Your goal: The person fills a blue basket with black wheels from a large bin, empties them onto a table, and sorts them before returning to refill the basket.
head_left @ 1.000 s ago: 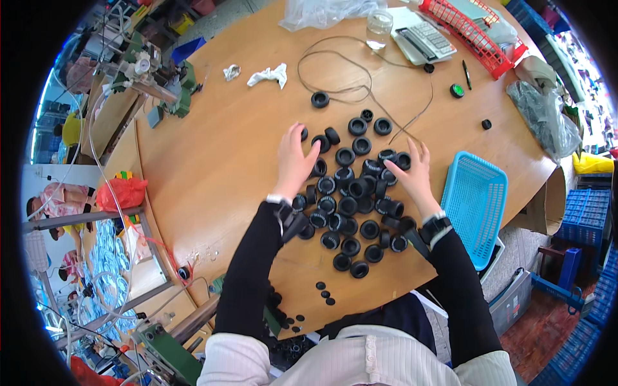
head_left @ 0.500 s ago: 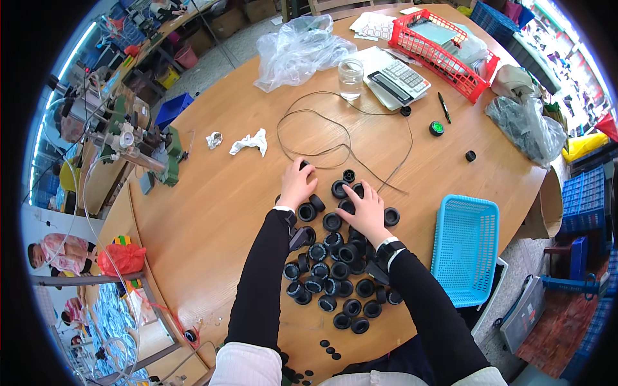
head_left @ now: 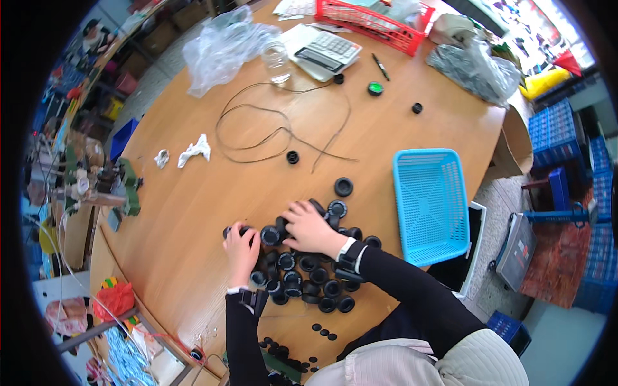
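Several black round rubber caps (head_left: 302, 276) lie in a heap on the round wooden table (head_left: 193, 193). My left hand (head_left: 241, 249) rests at the heap's left edge, fingers curled over a cap there. My right hand (head_left: 309, 228) lies palm down on the top of the heap, fingers spread over the caps; whether it grips one is hidden. Both arms wear black sleeves with dark wrist bands. One cap (head_left: 343, 186) sits apart above the heap, another (head_left: 293, 156) farther up by the cable.
A light blue mesh basket (head_left: 430, 202) sits right of the heap. A thin black cable (head_left: 270, 128) loops across the table's middle. A calculator (head_left: 328, 51), a glass (head_left: 275, 61), a plastic bag (head_left: 222, 45) and a red basket (head_left: 373, 22) stand at the far edge. Crumpled tissue (head_left: 194, 151) lies left.
The view has swung, so the heap and the blue basket now sit lower and closer. My right hand has shifted left onto the heap's top; my left hand stays at its left edge.
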A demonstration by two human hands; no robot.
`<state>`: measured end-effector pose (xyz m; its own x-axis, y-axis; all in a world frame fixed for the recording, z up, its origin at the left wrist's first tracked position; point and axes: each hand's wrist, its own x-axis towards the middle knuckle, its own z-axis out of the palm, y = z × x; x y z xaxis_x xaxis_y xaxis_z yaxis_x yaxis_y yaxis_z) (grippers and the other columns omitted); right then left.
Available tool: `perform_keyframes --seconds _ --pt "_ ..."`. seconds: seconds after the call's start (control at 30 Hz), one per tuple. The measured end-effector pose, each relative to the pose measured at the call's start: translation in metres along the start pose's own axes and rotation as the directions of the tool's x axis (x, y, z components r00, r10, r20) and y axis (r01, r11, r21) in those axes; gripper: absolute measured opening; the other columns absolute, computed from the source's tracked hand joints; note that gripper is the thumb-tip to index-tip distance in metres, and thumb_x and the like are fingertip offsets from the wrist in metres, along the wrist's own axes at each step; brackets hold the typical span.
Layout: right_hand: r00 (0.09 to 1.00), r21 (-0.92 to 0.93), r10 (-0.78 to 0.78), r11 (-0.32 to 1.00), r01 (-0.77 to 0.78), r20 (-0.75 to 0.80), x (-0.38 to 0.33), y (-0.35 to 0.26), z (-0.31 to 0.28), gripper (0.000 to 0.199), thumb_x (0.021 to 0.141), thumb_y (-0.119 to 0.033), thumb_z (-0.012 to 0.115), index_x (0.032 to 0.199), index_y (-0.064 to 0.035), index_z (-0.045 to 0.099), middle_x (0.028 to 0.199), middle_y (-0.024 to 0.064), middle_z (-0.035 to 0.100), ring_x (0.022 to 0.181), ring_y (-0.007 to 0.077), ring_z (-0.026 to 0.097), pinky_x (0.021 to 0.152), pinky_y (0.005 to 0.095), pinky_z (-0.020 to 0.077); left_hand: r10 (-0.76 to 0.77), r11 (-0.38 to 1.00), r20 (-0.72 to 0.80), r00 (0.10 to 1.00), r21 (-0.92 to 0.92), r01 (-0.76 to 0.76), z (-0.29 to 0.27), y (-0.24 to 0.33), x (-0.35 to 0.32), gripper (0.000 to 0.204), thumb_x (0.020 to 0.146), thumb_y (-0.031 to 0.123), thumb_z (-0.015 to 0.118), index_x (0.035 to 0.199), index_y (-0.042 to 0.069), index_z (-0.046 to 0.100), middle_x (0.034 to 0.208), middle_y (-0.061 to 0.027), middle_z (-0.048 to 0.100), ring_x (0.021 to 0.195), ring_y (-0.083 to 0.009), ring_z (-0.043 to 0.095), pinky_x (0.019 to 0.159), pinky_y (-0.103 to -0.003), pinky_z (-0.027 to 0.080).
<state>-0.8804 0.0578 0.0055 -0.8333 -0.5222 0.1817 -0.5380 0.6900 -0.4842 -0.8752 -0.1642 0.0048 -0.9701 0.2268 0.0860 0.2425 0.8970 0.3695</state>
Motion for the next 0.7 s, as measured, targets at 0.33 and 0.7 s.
perform_keyframes --seconds 0.33,0.7 --pt "0.718 0.391 0.559 0.822 -0.414 -0.415 -0.128 -0.026 -0.103 0.014 0.075 -0.007 0.066 0.086 -0.002 0.062 0.115 0.019 0.054 0.105 0.0349 0.053 0.09 0.0415 0.042 -0.074 0.982 0.024 0.997 -0.171 0.077 -0.003 0.011 -0.072 0.024 0.081 0.013 0.061 0.104 0.006 0.061 0.138 -0.0174 0.037 0.126 -0.0346 0.037 0.104 -0.04 0.03" --pt "0.284 0.408 0.854 0.469 -0.783 -0.436 -0.362 0.001 -0.156 0.013 0.081 -0.007 0.059 0.092 0.0001 0.057 0.114 0.0156 0.051 0.108 0.0307 0.05 0.094 0.0364 0.0389 0.104 0.991 -0.116 0.988 -0.076 -0.113 0.007 0.115 -0.016 0.043 0.078 0.027 0.065 0.116 0.008 0.054 0.137 -0.0167 0.038 0.127 -0.0394 0.032 0.1 -0.05 0.029"
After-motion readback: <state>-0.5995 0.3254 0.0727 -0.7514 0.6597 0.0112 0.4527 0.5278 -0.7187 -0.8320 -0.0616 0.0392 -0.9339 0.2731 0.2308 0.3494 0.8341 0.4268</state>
